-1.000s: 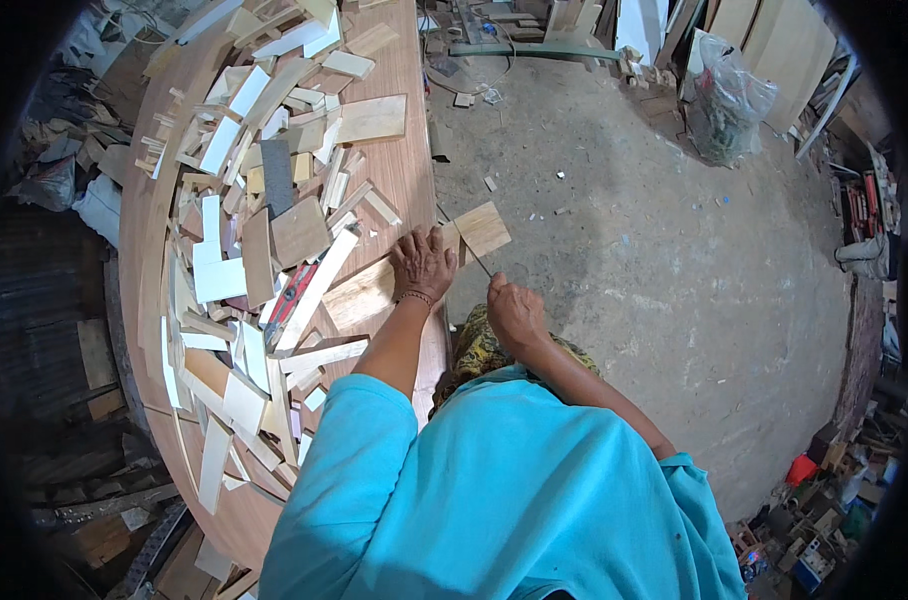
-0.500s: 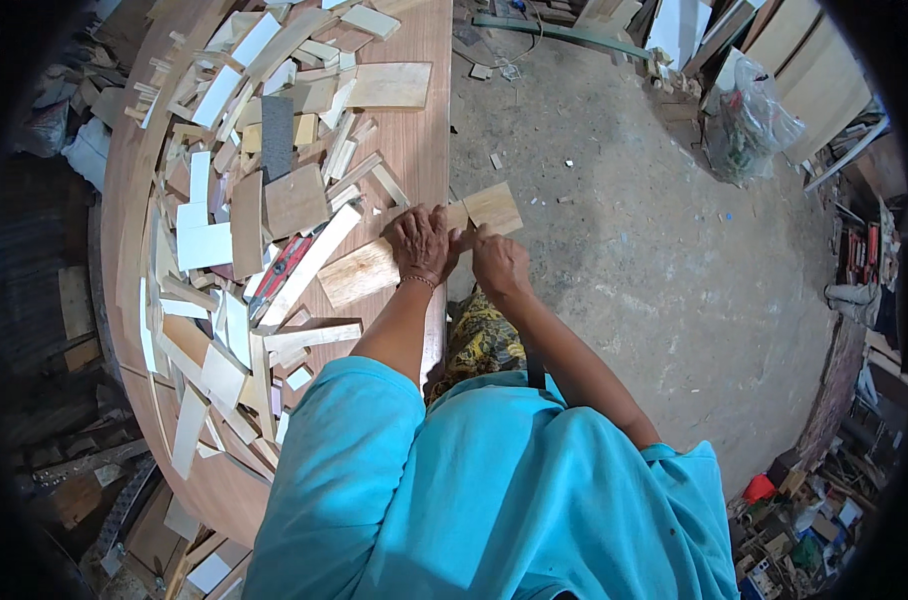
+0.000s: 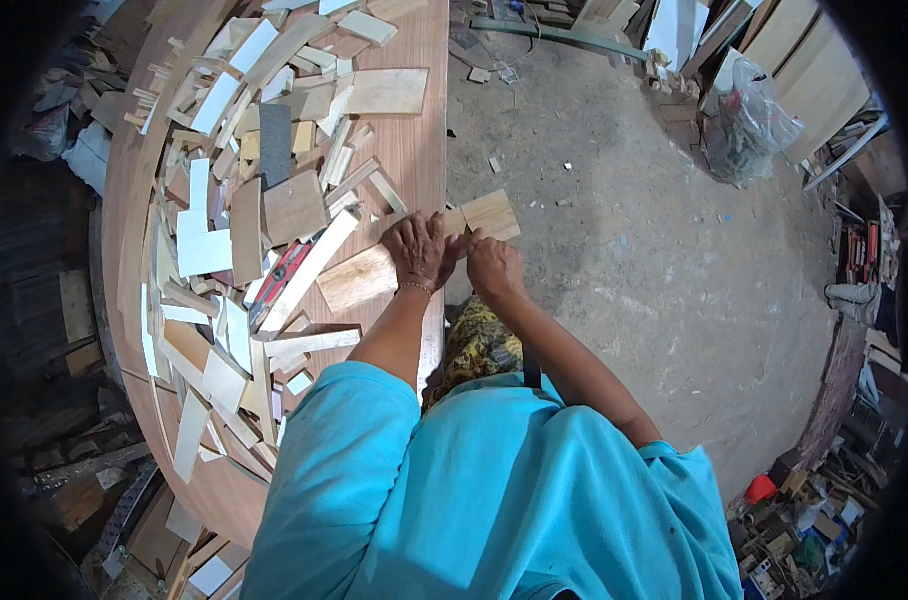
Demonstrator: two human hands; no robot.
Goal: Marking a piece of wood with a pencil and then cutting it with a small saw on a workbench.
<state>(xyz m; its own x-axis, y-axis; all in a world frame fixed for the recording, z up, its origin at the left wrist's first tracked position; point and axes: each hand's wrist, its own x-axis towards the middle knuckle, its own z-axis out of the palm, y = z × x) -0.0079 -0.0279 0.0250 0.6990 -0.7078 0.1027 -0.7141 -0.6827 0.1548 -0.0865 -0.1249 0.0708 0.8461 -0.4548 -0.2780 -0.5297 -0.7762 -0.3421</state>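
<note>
A pale wooden board (image 3: 357, 279) lies on the tabletop, and my left hand (image 3: 420, 248) presses down over it with bent fingers. Past that hand, a flat wood piece (image 3: 492, 214) juts out beyond the table edge; whether it is part of the same board is hidden. My right hand (image 3: 495, 268) is closed in a fist against the near side of this piece, close to the left fingers. A thin dark line crosses the wood just above the right knuckles. What the right fist grips is covered by its own fingers.
Wood offcuts (image 3: 295, 206) are heaped across the table (image 3: 429, 130), with a red tool (image 3: 279, 275) and a dark grey block (image 3: 274, 145) among them. A clear plastic bag (image 3: 749, 125) and leaning boards (image 3: 819, 85) stand at the far right of the concrete floor (image 3: 654, 270).
Both hands and the wood have shifted only slightly in view. The right fist sits a little further left and nearer. Both hands keep their places on the wood.
</note>
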